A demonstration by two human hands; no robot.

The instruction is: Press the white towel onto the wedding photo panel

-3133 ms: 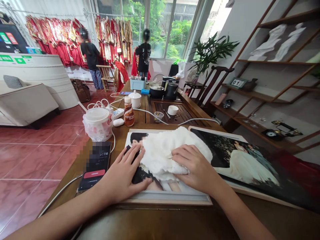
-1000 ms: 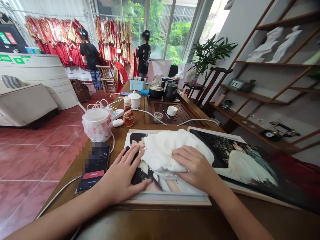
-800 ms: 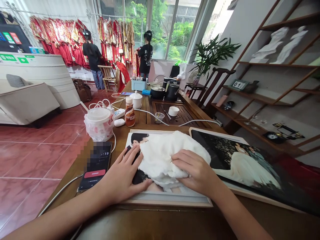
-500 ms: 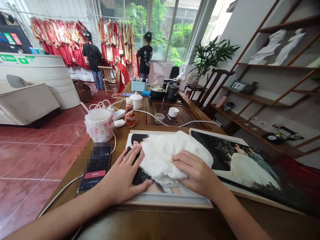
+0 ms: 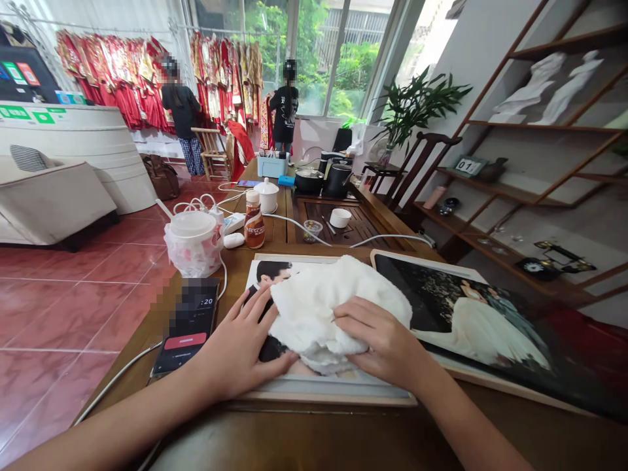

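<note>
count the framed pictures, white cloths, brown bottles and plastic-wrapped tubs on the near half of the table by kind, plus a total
left framed picture and right framed picture: 2
white cloth: 1
brown bottle: 1
plastic-wrapped tub: 1
total: 5

Cloth (image 5: 333, 297): white, fluffy, matt, towel-like pile, softly creased. Framed photo (image 5: 333, 395) under it: smooth print, pale bare-looking wood along edge. Second photo (image 5: 490, 327) beside it: dark print, slight sheen, pale wood rim. Table (image 5: 275, 438): brown wood, smooth, varnished, dull shine. Phone (image 5: 189, 320): slick glass face. Tub (image 5: 189, 222): smooth white plastic, wrapped in thin crinkled plastic film (image 5: 191, 258). Bottle (image 5: 254, 227): smooth, glossy, plastic from where I stand. Lidded cup (image 5: 266, 199): white, glazed, ceramic by look. Floor tiles (image 5: 118, 294): red, marbled, polished, catching light. Sofa (image 5: 53, 206): pale matt upholstery. Statuettes (image 5: 532, 85): white, matt, plaster-like.
</note>
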